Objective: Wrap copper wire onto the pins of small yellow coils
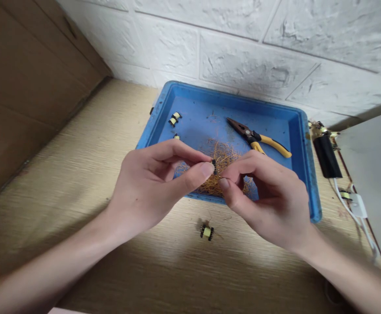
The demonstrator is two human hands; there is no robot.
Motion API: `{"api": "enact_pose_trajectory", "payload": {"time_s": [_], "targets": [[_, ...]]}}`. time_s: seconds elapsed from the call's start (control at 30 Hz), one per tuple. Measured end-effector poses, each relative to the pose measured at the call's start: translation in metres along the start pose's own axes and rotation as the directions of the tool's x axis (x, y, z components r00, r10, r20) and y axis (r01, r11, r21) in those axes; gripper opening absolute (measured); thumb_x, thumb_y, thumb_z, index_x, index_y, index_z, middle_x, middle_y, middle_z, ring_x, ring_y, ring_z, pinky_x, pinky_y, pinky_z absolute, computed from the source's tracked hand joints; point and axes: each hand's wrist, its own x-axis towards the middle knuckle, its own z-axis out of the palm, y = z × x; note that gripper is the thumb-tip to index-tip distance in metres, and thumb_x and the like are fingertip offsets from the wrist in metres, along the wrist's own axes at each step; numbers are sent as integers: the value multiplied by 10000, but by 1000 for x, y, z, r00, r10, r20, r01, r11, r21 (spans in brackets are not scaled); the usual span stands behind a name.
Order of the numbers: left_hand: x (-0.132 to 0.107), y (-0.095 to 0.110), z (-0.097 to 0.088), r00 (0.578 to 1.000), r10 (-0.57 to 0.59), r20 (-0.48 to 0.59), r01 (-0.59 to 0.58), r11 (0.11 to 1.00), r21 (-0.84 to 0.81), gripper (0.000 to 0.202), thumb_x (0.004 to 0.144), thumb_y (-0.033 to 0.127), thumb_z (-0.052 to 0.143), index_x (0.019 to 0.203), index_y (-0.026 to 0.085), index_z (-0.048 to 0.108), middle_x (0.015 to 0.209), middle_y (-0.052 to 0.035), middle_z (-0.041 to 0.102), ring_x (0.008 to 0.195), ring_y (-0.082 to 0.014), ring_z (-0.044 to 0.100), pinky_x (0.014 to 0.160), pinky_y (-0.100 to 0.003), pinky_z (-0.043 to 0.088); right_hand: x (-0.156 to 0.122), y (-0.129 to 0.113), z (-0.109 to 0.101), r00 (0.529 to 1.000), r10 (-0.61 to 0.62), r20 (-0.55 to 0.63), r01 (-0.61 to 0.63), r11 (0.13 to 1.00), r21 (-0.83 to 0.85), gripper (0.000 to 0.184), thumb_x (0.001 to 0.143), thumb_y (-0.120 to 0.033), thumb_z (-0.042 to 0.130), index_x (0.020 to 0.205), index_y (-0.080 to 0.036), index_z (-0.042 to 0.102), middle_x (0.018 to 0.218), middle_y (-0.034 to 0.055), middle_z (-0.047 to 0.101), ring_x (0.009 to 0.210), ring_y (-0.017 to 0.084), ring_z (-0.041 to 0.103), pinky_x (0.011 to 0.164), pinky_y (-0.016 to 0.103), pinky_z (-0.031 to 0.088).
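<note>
Between the thumb and forefinger of my left hand (157, 183) is a small black-ended transformer coil (214, 166), mostly covered by the fingertips. My right hand (265, 196) pinches just to the right of it, on what looks like a thin wire (220, 177) at the coil's side. Both hands are over the near edge of a blue tray (314, 192). Below them in the tray lies a tangled heap of copper-coloured wire clippings (224, 152). Another transformer coil (207, 231), yellow-wrapped with black ends and loose wires, rests on the table in front of the tray.
Long-nose pliers (255, 136) with yellow and black handles lie in the tray. Yellow-wrapped coils (175, 118) sit at its left side. To the right are a black cylinder (327, 157) with a white cable and a white block (358, 206). A white brick-patterned wall (236, 56) stands behind.
</note>
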Motion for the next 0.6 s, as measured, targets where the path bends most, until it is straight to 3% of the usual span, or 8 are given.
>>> {"api": "enact_pose_trajectory", "payload": {"time_s": [0.6], "targets": [[-3,-6,0,997,70,-14,-68,993,95,113,831,175,824,845,287,837,752,72,791,656,-93,697,588,-178,527,0,0,1,1000,-22,-22,22,1000,-9,128,934,-72,680,860,-175,660,770,-7,645,709,104,583,661,276,466]]}}
